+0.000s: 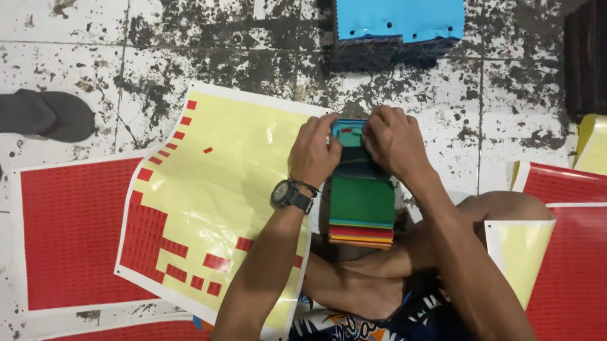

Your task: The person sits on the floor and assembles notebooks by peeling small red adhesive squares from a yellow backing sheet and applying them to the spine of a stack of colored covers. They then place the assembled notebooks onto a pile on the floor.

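A small teal card [347, 132] is pinched between the left hand [315, 151] and right hand [393, 141], atop the coloured stack [361, 212] (balanced on a leg). The stack could be toppled if pressed off-centre.

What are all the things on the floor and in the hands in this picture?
stack of coloured sheets: one, green on top with red and orange layers under it, resting on the person's leg under both hands
sticker sheet: one, pale yellow with a few red stickers left, floor, left of the stack
red sheets: several, red with white borders, floor at left and right
blue sheet pile: one, bright blue top, floor at top centre
sandals: two, dark grey, floor at far left
tiled floor: white, stained black
wristwatch: one, black, left wrist
left hand: on the stack's top edge
right hand: on the stack's top edge
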